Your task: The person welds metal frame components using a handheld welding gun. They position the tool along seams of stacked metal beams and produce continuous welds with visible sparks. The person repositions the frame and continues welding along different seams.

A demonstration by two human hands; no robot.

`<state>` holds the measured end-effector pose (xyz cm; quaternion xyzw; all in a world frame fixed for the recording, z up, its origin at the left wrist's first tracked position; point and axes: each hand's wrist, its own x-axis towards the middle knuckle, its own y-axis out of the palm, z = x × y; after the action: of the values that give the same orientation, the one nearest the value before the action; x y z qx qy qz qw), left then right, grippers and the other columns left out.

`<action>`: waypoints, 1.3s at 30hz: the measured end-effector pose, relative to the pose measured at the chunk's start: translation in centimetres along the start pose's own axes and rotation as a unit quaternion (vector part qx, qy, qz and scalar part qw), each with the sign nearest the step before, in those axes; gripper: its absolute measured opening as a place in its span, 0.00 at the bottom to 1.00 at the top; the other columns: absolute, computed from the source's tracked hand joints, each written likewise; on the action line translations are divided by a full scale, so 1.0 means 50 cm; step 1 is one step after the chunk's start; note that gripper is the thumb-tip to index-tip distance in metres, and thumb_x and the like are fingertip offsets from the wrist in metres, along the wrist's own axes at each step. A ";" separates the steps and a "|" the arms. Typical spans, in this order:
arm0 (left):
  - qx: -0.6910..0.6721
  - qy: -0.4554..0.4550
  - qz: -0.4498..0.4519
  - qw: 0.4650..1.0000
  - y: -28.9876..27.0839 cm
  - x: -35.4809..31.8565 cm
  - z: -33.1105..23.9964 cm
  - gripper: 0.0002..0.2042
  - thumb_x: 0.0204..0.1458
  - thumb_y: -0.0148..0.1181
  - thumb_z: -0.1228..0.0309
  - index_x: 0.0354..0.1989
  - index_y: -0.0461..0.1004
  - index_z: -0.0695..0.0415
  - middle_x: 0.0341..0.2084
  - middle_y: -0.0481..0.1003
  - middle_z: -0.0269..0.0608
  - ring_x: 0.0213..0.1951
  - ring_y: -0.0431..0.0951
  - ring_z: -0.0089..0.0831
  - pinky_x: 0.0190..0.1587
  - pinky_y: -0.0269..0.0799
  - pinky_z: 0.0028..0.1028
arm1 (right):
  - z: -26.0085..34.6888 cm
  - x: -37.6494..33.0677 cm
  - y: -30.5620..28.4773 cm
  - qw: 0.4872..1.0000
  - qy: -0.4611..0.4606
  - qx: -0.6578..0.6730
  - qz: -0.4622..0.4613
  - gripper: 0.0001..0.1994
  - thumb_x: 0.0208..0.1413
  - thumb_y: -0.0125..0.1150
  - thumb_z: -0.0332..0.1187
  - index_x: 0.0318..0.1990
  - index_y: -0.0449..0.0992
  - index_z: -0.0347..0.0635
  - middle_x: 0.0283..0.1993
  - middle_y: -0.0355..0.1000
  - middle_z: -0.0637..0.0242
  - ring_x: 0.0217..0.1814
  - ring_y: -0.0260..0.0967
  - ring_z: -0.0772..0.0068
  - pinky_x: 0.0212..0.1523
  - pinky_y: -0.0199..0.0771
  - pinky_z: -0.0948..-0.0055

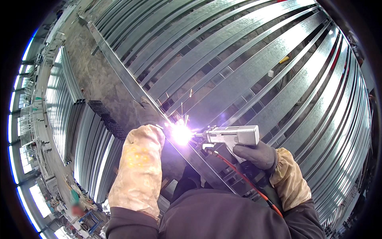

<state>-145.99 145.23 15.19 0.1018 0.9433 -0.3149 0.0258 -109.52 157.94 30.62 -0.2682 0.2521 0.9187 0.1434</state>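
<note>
Right hand (258,154) grasps the welding gun (232,135); glare hides its tip; left hand (146,112) rests on the steel rail (119,67), grip unclear

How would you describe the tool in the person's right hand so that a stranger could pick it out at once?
Start from the galvanised steel rails, then find the bright arc. Just right of it, the gloved right hand grips a grey pistol-shaped welding gun, alone in trailing a red hose.

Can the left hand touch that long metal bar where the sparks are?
Probably yes: the gloved left hand already rests on the long steel bar beside the bright sparks, with nothing between them. The right hand holds the welding gun.
</note>
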 end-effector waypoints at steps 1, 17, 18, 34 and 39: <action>0.028 0.013 -0.009 0.999 0.002 0.006 0.008 0.27 0.67 0.41 0.58 0.65 0.56 0.70 0.54 0.70 0.59 0.52 0.75 0.44 0.53 0.71 0.33 | -0.003 0.000 0.000 1.000 -0.002 0.001 -0.002 0.19 0.63 0.57 0.40 0.55 0.71 0.36 0.38 0.71 0.71 0.38 0.66 0.81 0.40 0.69 0.75; -0.030 -0.055 0.023 0.998 -0.014 -0.044 -0.075 0.28 0.67 0.39 0.60 0.68 0.51 0.69 0.61 0.64 0.63 0.57 0.72 0.48 0.58 0.70 0.33 | -0.036 -0.006 -0.004 0.999 -0.028 0.014 -0.011 0.22 0.64 0.54 0.35 0.62 0.65 0.35 0.48 0.72 0.65 0.47 0.70 0.78 0.47 0.72 0.74; -0.002 -0.053 0.020 0.998 -0.018 -0.032 -0.058 0.27 0.67 0.39 0.62 0.68 0.50 0.70 0.61 0.64 0.62 0.55 0.74 0.46 0.56 0.71 0.32 | -0.033 -0.006 -0.003 1.000 -0.021 0.014 -0.002 0.22 0.64 0.54 0.35 0.62 0.65 0.35 0.49 0.72 0.65 0.48 0.70 0.77 0.49 0.71 0.74; -0.085 -0.035 0.031 0.995 -0.002 0.011 0.014 0.27 0.65 0.43 0.57 0.65 0.57 0.65 0.51 0.73 0.56 0.47 0.76 0.44 0.50 0.73 0.34 | -0.024 -0.023 0.003 1.000 0.012 0.025 -0.005 0.19 0.63 0.57 0.41 0.54 0.70 0.36 0.37 0.71 0.70 0.36 0.68 0.81 0.37 0.71 0.75; 0.006 -0.012 -0.005 1.000 -0.002 -0.010 -0.025 0.28 0.65 0.43 0.55 0.63 0.60 0.68 0.52 0.72 0.60 0.52 0.76 0.48 0.54 0.72 0.37 | -0.036 -0.025 -0.002 1.000 0.002 0.012 -0.009 0.19 0.63 0.57 0.41 0.55 0.70 0.36 0.36 0.70 0.72 0.38 0.65 0.82 0.39 0.69 0.76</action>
<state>-145.49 145.81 16.34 0.0936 0.9416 -0.3215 0.0350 -107.72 156.89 29.96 -0.2703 0.2610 0.9138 0.1542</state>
